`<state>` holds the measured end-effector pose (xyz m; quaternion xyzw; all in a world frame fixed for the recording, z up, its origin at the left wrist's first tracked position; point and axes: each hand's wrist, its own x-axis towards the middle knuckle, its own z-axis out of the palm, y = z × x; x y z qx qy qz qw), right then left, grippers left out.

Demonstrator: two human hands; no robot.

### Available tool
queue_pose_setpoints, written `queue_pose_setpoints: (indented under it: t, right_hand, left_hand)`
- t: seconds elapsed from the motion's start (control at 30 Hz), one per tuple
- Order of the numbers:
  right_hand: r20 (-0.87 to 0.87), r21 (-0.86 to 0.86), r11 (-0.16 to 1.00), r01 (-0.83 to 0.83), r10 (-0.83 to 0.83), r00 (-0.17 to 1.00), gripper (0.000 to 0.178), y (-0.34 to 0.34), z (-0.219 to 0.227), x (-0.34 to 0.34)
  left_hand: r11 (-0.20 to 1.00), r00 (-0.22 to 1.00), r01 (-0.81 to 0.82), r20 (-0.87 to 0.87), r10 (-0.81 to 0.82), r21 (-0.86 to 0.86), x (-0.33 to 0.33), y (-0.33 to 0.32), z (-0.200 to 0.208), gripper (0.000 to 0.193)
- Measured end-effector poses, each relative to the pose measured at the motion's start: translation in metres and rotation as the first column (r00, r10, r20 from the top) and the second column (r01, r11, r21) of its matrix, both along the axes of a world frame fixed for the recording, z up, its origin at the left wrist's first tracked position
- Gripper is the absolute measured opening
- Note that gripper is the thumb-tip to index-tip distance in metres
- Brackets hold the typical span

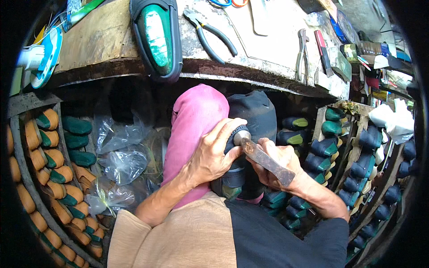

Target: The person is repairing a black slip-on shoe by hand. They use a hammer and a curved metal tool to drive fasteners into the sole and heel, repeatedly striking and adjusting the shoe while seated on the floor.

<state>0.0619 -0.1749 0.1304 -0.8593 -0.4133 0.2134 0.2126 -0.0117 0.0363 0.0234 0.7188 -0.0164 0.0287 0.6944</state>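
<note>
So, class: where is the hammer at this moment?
In the head view the hammer is just right of centre, gripped in the right hand, its head resting against the dark shoe that the left hand steadies below the workbench edge.

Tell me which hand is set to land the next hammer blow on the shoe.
Right. The right hand grips the hammer, whose head rests on the dark shoe upper. The left hand is wrapped over the shoe, steadying it on the lap.
</note>
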Motion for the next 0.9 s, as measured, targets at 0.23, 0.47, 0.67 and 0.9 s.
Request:
queue_pose_setpoints:
  t: [0.23, 0.47, 0.67, 0.9]
  right_hand:
    - [-0.11, -0.268, 0.918, -0.291, 0.271, 0.956, 0.031, 0.003, 0.014, 0.036]
    - [0.062, -0.42, 0.688, -0.592, 0.673, 0.737, 0.046, 0.033, 0.031, 0.071]
    - [0.141, -0.403, 0.598, -0.692, 0.788, 0.599, 0.038, 0.044, 0.029, 0.079]
    - [-0.07, -0.105, 0.987, -0.119, 0.112, 0.991, 0.037, 0.025, -0.001, -0.004]
  left_hand:
    - [1.0, 0.999, -0.015, 0.051, 0.015, 0.004, -0.001, 0.0, -0.005, 0.06]
    - [1.0, 0.997, -0.027, 0.065, 0.027, -0.007, 0.002, 0.0, -0.011, 0.059]
    - [1.0, 0.996, -0.023, 0.092, 0.024, -0.012, -0.002, 0.004, -0.016, 0.06]
    - [0.997, 1.0, 0.008, 0.019, -0.007, -0.074, 0.0, 0.009, -0.019, 0.075]
